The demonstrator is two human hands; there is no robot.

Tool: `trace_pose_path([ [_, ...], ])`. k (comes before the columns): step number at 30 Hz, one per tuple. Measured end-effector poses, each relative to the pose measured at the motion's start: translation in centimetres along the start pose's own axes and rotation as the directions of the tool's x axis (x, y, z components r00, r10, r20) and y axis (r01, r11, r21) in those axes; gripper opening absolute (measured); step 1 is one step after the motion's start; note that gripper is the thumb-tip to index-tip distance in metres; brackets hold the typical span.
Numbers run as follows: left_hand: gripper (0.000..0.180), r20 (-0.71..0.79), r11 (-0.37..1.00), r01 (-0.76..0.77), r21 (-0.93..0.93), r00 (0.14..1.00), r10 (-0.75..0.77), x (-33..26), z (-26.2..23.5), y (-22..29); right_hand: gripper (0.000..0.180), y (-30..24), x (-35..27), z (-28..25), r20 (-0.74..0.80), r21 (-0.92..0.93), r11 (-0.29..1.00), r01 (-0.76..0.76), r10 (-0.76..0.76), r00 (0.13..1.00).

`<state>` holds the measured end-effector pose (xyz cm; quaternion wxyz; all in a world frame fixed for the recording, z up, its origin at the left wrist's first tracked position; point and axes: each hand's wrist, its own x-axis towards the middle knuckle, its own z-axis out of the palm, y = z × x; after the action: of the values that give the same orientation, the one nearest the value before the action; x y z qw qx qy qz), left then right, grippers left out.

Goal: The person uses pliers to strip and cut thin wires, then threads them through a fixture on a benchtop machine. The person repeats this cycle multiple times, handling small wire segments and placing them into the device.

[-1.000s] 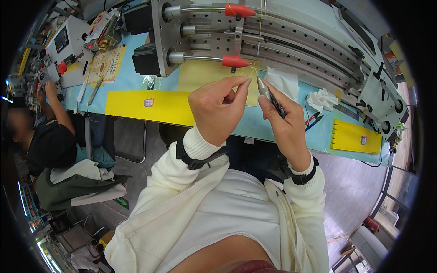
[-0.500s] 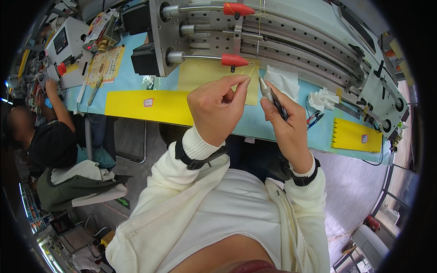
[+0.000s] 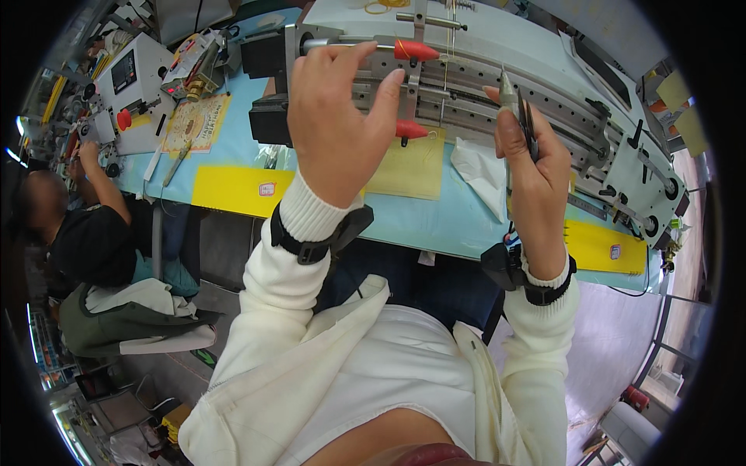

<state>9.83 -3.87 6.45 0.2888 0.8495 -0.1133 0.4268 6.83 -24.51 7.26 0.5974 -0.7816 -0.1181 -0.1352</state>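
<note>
Two bare hands stand over the blue worktop (image 3: pixel 420 221), one carrying nothing visible and one carrying a tool. At left in the frame, a long yellow strip (image 3: pixel 231 187) lies along the near edge, well apart from the work. Left of centre, the left hand (image 3: pixel 334 128) is wide, thumb well clear of the forefinger; whether its fingers touch the machine behind cannot be told. At upper centre, the rail machine (image 3: pixel 556 101) bears an upper red tip (image 3: pixel 416 50) and a lower red tip (image 3: pixel 408 130), the latter partly behind the thumb. Yellow thread (image 3: pixel 433 133) shows at both points; any knot is too small to verify. Below lie a yellow sheet (image 3: pixel 412 177) and, to its right, white paper (image 3: pixel 478 171). Right of centre, the right hand (image 3: pixel 538 175) grips a silver-nosed tool (image 3: pixel 508 93), nose up, apart from the thread.

Assessment: thread appears placed at both tips, so that portion is judged done. Work appears unfinished, between steps, with the tool in hand but not applied. What remains cannot be determined.
</note>
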Motion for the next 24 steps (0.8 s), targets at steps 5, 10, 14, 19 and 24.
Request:
trace_pose_path([
  [5,0.027,0.062,0.999,-0.015,-0.035,0.998,0.017,2.4,1.9,-0.2,0.028,-0.1,2.7,1.8,-0.044,0.021,0.999,0.048,-0.047,0.998],
  [10,0.014,0.240,0.740,0.301,-0.601,0.951,-0.192,2.4,2.8,0.0,0.019,1.2,3.5,2.9,-0.024,0.108,0.992,-0.068,0.071,0.997],
  [14,0.007,0.302,0.429,0.472,-0.770,0.862,-0.406,0.9,2.2,0.0,0.019,2.4,3.9,3.1,-0.035,0.181,0.964,-0.196,0.206,0.978],
  [19,0.007,0.449,0.349,0.590,-0.728,0.795,-0.409,-1.2,2.5,1.3,0.024,3.4,4.7,4.4,-0.181,0.461,0.886,-0.045,0.143,0.973],
  [24,0.010,0.537,0.380,0.629,-0.678,0.777,-0.328,-1.3,2.6,1.7,0.026,3.4,4.6,4.9,-0.134,0.454,0.889,-0.062,0.137,0.981],
])
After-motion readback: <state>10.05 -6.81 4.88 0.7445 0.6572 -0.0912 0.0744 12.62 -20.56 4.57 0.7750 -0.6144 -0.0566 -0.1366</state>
